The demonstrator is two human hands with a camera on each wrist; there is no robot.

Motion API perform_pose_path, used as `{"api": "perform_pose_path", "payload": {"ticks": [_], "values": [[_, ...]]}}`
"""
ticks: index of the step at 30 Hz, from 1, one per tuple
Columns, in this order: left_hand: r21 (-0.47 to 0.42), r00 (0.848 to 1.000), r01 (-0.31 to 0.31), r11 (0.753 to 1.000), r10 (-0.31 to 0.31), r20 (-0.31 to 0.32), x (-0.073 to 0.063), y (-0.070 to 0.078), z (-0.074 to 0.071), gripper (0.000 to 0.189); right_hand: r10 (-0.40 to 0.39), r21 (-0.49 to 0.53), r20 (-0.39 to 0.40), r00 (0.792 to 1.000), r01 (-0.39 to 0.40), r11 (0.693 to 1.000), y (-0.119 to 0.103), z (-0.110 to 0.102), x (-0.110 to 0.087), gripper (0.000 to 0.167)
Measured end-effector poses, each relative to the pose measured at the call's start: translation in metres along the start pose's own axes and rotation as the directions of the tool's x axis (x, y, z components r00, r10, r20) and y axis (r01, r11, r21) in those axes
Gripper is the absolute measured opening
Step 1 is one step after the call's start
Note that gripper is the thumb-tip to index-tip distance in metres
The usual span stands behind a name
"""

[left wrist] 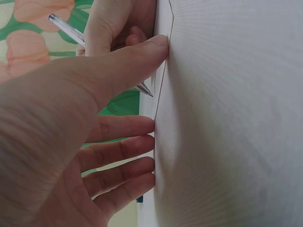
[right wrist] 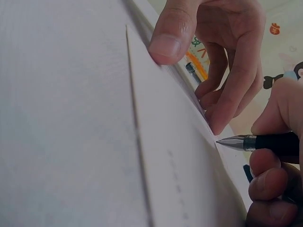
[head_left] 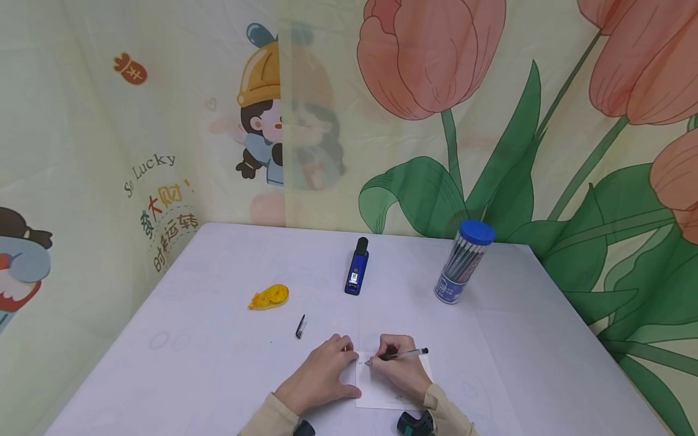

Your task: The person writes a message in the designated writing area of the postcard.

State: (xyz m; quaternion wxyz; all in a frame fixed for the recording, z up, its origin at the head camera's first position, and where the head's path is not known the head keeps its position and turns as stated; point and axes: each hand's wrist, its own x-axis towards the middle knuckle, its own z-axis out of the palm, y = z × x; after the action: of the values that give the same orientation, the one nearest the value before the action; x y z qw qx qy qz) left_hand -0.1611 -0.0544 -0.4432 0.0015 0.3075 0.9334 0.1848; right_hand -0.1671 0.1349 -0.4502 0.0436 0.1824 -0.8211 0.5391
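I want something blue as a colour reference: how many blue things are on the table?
2: a blue stapler near the far middle of the white table, and a blue-lidded pencil tub to its right. None looks hidden.

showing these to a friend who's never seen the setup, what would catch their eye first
Most likely the two hands at the near edge of the table: the right hand holds a pen with its tip on a white paper, while the left hand presses the paper's left edge flat. Farther back stand a blue-capped pencil tube, a blue stapler and a yellow tape dispenser.
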Motion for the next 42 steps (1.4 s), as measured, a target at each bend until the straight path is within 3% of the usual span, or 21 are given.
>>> {"api": "perform_pose_path", "payload": {"ticks": [20,42], "values": [[-0.007,1.000,0.000,1.000,0.000,-0.006,0.0001,-0.0004,0.0009,0.056,0.046,-0.013,0.014,0.999,-0.046,0.999,-0.0030,-0.0010,-0.0001,0.018],[-0.001,1.000,-0.007,1.000,0.007,-0.012,0.0001,-0.0003,0.0002,0.056,0.026,0.014,0.026,0.999,-0.027,1.000,-0.0034,-0.0007,-0.0006,0.018]]}}
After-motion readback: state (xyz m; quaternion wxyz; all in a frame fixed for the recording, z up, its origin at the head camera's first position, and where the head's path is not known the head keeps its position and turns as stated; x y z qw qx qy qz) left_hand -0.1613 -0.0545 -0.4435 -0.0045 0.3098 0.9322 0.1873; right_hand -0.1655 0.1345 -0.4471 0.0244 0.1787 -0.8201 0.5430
